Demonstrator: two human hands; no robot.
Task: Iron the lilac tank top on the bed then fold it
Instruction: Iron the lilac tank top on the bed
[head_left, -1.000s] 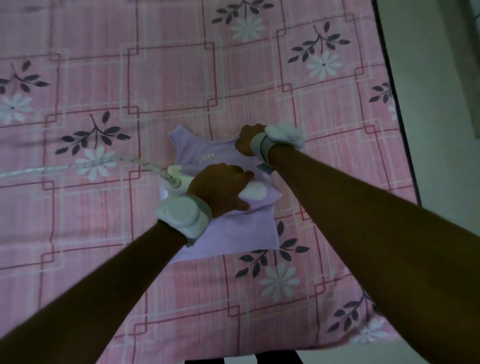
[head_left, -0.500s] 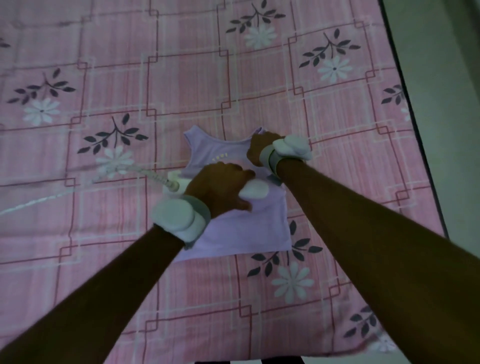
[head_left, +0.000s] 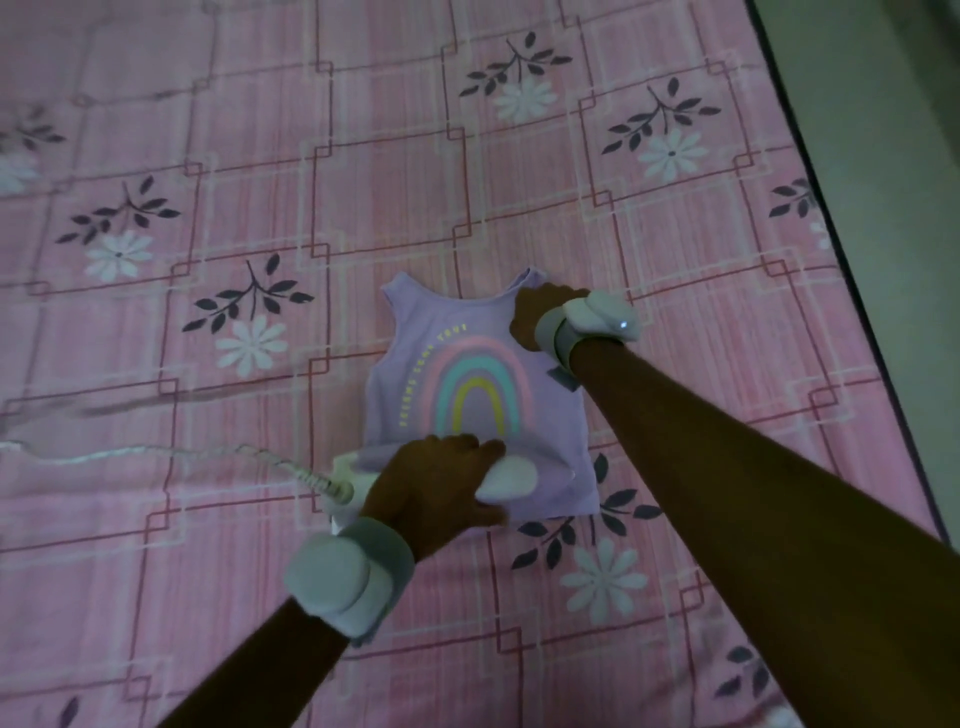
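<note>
A lilac tank top (head_left: 415, 364) with a rainbow print lies flat, front up, on the pink bed (head_left: 519, 197). A white iron (head_left: 506, 475) rests on the top's lower hem, its nose pointing right. My left hand (head_left: 436, 483) is closed around the iron's handle and hides most of it. My right hand (head_left: 532, 319) presses down on the top's right shoulder strap, fingers on the fabric. Both wrists carry pale grey bands.
The iron's braided white cord (head_left: 208, 454) runs left across the sheet from the iron's rear. The bed's right edge (head_left: 852, 270) slants down the frame, with bare floor (head_left: 893, 130) beyond it. The patterned sheet spreads wide on all other sides.
The iron slid down with my left hand from the chest toward the hem, uncovering the rainbow print. My right hand stayed on the shoulder strap. The camera view shifted slightly.
</note>
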